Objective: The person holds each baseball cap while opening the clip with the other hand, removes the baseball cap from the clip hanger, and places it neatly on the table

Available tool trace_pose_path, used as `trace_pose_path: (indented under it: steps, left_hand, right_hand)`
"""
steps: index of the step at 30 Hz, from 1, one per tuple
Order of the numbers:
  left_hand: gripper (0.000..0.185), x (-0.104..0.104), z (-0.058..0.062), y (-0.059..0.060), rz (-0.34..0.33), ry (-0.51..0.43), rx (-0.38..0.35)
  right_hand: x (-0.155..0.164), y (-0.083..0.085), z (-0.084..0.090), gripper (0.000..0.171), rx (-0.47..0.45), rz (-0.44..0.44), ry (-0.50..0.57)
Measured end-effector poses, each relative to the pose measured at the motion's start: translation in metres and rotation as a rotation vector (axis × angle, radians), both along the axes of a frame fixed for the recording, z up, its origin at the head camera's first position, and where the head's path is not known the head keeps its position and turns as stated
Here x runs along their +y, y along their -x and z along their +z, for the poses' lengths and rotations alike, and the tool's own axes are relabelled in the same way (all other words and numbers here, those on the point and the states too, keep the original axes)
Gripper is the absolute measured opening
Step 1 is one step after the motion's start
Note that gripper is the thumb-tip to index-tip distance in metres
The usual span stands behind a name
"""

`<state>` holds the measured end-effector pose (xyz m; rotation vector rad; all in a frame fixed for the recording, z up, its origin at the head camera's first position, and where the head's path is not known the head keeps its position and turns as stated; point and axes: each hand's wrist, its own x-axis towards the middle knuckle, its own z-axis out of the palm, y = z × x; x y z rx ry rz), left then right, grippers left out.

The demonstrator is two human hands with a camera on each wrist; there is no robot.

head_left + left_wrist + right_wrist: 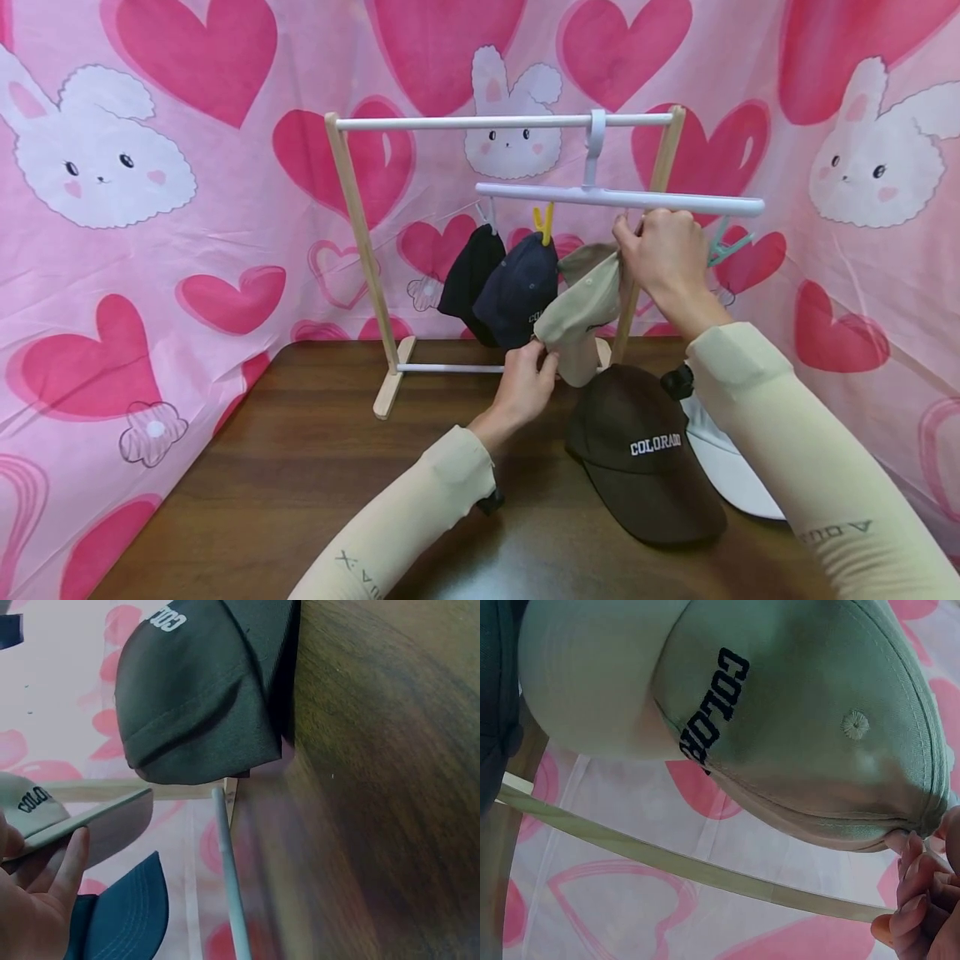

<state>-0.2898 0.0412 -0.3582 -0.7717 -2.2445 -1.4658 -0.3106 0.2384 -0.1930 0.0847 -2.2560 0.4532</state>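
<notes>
Head view: beige cap [581,312] hung under hanger bar [622,198]; my right hand [663,250] pinched its back edge, left hand [525,387] gripped the stiff brim. Light, soft crown; best held by brim.

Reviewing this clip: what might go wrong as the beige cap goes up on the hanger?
1. The right hand holds the beige cap by its back edge only, just under the hanger bar; it may slip before a clip bites.
2. The hanger hangs from one hook, so pulling near its end could tilt it and swing the navy cap.
</notes>
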Motion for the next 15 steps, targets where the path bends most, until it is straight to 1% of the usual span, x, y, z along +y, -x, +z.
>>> trace_pose_path:
  steps: [6, 10, 15]
  left_hand:
    - [0.020, -0.0035, -0.0007, 0.0007, 0.003, 0.006, -0.008]
    - [0.021, -0.0051, -0.0010, 0.0006, -0.003, -0.001, -0.023]
    - [0.021, -0.0075, -0.0013, 0.0007, 0.006, -0.008, -0.030]
  right_hand:
    - [-0.0011, 0.0043, -0.0013, 0.061, 0.000, -0.003, 0.005]
    - [-0.0021, 0.0063, -0.0027, 0.061, -0.006, 0.008, 0.011]
    - [-0.0040, 0.0090, -0.0041, 0.061, -0.026, 0.027, 0.018]
